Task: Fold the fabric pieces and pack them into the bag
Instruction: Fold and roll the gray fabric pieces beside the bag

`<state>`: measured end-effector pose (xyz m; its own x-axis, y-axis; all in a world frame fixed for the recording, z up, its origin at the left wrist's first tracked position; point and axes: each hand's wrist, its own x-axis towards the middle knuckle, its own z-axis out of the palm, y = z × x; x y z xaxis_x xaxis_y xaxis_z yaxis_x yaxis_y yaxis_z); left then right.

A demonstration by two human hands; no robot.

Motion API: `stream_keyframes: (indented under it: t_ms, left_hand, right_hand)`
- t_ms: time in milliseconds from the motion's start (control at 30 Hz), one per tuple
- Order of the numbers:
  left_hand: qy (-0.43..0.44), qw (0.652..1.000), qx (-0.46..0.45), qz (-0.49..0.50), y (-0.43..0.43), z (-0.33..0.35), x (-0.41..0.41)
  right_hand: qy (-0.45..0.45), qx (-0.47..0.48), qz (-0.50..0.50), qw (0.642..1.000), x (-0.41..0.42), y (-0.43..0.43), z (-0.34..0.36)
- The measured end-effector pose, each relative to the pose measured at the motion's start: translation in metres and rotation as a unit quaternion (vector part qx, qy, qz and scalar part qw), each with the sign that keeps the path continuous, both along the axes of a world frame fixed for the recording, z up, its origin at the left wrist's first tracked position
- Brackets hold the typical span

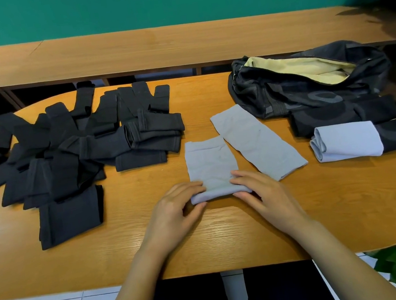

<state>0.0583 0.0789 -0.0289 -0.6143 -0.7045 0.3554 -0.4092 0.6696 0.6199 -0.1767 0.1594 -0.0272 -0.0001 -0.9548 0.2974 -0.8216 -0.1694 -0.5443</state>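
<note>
Right now both hands sit near the middle of the bench's (329,207) front edge, one at each end of the near fold of a grey piece (209,163). The left hand (175,212) pinches the fold's left end, fingers on top and thumb at the front. The right hand (264,191) grips the right end the same way. The cloth's near end is turned over into a soft, rounded roll between the two hands. The rest of it lies flat and stretches away from them toward the far edge. It is pale grey, thin and lightly creased, with a slightly uneven far edge.

A second grey piece (257,141) lies unfolded just to its right, set on a slant, and the two seem to touch near their far corners. Well to the right, near the bench's right end, a folded grey piece (347,140) rests as a neat bundle with its layered edges facing left. Dark folded pieces (340,114) lie touching it, behind and to its right.

The bag (310,81) is at the far right corner, dark, slumped and unzipped, showing a pale yellow lining. Loose black pieces (67,143) lie in an overlapping heap across the bench's left half, well apart from the hands.
</note>
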Motion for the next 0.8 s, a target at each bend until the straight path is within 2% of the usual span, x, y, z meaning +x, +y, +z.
stream_keyframes:
  t_ms: [267, 433, 633, 700, 800]
  left_hand:
    - [0.056, 0.998, -0.002, 0.031, 0.0019, 0.0025, 0.0016]
    - [0.098, 0.993, 0.048, 0.047, 0.0048, 0.0054, 0.0012]
    - [0.126, 0.988, 0.075, 0.053, 0.0039, 0.0014, 0.0015]
    - [0.121, 0.99, 0.047, 0.053, 0.0046, 0.0019, 0.0011]
    - [0.068, 0.994, -0.07, 0.054, 0.0063, 0.0021, 0.0016]
  right_hand:
    - [-0.003, 0.002, -0.008, 1.0, 0.0006, 0.0012, 0.0029]
    - [-0.044, 0.021, -0.028, 0.998, 0.0017, 0.0022, 0.0074]
    - [-0.054, -0.011, -0.052, 0.997, 0.0009, 0.0019, 0.0069]
    - [-0.046, -0.022, -0.053, 0.997, 0.0001, 0.0017, 0.0054]
    - [-0.037, -0.035, -0.055, 0.997, -0.0003, 0.0008, 0.0035]
